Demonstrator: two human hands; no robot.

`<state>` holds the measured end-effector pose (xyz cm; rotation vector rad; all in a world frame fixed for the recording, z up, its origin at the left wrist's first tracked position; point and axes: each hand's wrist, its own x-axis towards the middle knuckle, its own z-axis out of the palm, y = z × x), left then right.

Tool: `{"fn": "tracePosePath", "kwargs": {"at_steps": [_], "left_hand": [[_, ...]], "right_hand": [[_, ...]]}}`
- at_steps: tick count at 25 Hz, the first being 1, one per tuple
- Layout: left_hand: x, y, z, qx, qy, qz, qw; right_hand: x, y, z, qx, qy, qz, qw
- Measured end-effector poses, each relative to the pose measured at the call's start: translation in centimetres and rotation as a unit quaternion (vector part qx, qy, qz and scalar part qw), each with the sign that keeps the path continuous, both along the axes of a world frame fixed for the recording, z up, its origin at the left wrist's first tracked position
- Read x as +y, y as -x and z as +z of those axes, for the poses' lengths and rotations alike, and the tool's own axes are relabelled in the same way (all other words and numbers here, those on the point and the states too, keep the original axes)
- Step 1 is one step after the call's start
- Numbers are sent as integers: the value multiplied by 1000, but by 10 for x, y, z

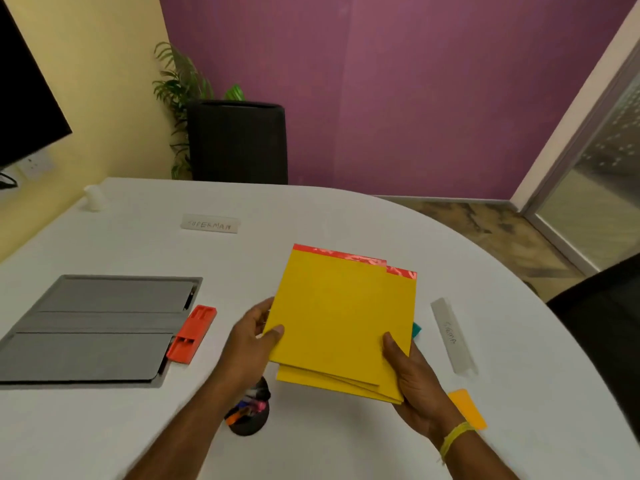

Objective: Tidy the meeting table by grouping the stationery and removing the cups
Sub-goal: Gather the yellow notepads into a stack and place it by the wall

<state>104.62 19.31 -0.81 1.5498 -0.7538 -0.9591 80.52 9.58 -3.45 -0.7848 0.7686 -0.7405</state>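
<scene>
Notepads, yellow with red top strips, are stacked in your grasp over the white table. Your left hand pinches their left edge and your right hand grips the lower right corner. A pen pot stands by your left forearm.

Room around the table: walls, screen, plant, chairs.
A dark screen hangs on the yellow wall at left, above a wall socket. A green plant stands in the corner behind a black chair, against the purple wall. A grey flap panel lies flat at left. A second black chair sits at right, near the glass door.
</scene>
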Motion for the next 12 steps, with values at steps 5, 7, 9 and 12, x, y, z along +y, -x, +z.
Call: {"fn": "tracePosePath", "kwargs": {"at_steps": [5, 7, 9, 12], "left_hand": [[52, 72, -5, 93, -40, -30, 994], [75, 94, -23, 97, -66, -18, 993], [101, 108, -38, 78, -79, -52, 992], [122, 131, -56, 0, -106, -74, 992]], "right_hand": [[49, 58, 9, 37, 28, 51, 998], [62, 82, 0, 86, 48, 84, 992], [71, 100, -6, 138, 66, 115, 982], [81, 110, -15, 212, 124, 81, 966]]}}
